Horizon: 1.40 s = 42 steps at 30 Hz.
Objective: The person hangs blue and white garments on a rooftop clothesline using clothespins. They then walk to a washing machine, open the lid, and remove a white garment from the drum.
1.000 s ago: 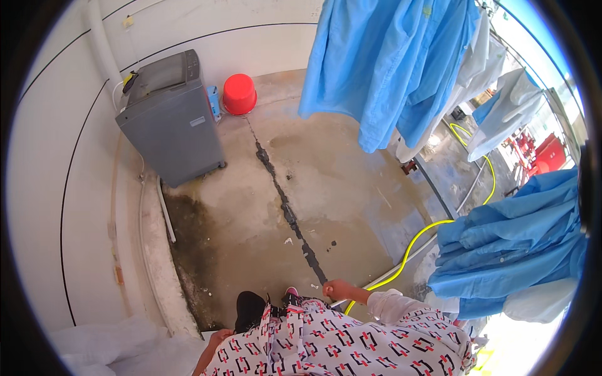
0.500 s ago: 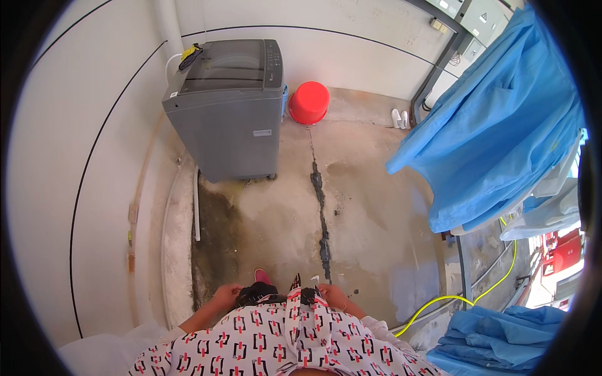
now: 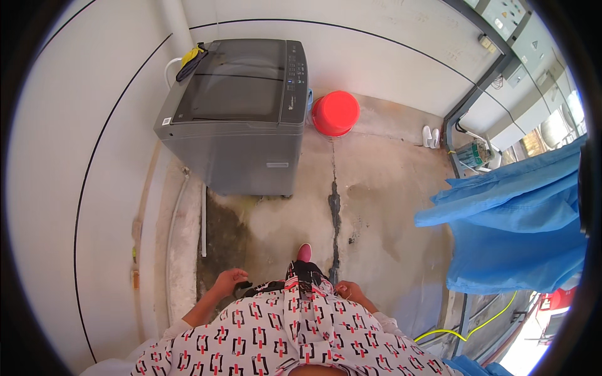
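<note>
My left hand (image 3: 232, 281) hangs low beside my body, its fingers loosely bent and apart, with nothing visible in them. A small black shape, perhaps part of my dark clothing, shows just beside it. On the other side, my right hand (image 3: 350, 291) hangs near my waist with its fingers curled in; nothing shows in it. Ahead on the left stands a grey top-loading washing machine (image 3: 235, 156), its dark lid down. A yellow and black cloth (image 3: 191, 61) lies on its back left corner. Close to the machine's right side is a red plastic bucket or basin (image 3: 336, 113). Neither hand touches these things.
Blue garments (image 3: 514, 232) hang at the right. White shoes (image 3: 431, 137) stand by a dark metal post (image 3: 450, 141). A yellow hose (image 3: 442, 332) runs low on the right. A cracked, partly wet concrete floor (image 3: 389, 250) spreads ahead; a white pipe (image 3: 204, 219) lies along the left wall.
I have stepped forward: the washing machine and red bucket look nearer. My left hand has swung out from my clothing, and my pink shoe shows farther forward. The hanging garments have shifted lower in view.
</note>
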Each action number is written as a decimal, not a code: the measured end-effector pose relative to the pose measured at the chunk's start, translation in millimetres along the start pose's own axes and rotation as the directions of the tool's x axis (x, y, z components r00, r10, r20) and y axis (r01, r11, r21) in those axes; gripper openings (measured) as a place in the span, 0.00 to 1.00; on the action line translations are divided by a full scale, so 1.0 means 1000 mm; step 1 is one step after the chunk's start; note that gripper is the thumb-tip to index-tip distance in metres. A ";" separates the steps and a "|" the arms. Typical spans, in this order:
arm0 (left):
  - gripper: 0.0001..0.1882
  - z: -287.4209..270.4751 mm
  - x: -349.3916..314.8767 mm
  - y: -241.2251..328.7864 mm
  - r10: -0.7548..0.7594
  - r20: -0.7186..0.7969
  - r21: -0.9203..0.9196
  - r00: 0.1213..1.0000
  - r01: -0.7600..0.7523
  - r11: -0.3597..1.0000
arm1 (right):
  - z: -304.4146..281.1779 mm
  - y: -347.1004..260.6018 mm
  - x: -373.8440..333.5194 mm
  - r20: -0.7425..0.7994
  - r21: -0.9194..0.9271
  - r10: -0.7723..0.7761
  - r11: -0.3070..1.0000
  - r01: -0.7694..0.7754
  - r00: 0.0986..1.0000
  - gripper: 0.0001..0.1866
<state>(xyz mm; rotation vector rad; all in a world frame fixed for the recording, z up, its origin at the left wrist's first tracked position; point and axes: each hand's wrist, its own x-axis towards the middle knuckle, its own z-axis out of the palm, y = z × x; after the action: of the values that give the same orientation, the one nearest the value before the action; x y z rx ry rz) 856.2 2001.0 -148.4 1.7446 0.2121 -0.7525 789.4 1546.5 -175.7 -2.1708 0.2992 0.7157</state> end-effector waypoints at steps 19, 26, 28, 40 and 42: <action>0.12 -0.014 0.169 0.036 -0.011 -0.383 -0.097 0.924 -0.028 0.995 | -0.205 -0.226 0.349 -0.119 -0.020 -0.365 0.931 0.366 0.923 0.06; 0.10 -0.062 0.201 0.082 -0.175 -0.488 -0.077 0.855 0.157 0.985 | -0.188 -0.225 0.396 0.319 -0.215 -0.305 0.899 0.382 0.897 0.07; 0.10 -0.054 0.202 0.090 -0.307 -0.506 -0.243 0.806 0.209 0.947 | -0.193 -0.223 0.417 0.420 -0.255 -0.304 0.865 0.433 0.855 0.06; 0.11 0.145 0.279 0.037 -0.529 -0.532 -0.617 0.661 0.126 0.777 | -0.284 -0.264 0.573 0.488 -0.226 -0.446 0.766 0.602 0.750 0.05; 0.11 0.152 0.284 0.071 -0.481 -0.645 -0.486 0.594 0.168 0.858 | -0.294 -0.260 0.587 0.492 -0.291 -0.315 0.819 0.494 0.812 0.06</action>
<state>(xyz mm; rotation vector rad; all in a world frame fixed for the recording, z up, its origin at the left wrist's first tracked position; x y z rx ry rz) 1055.9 1772.0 -276.4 1.5516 1.2219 -0.1529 1493.7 1503.1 -205.1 -2.2668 -0.5977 1.0306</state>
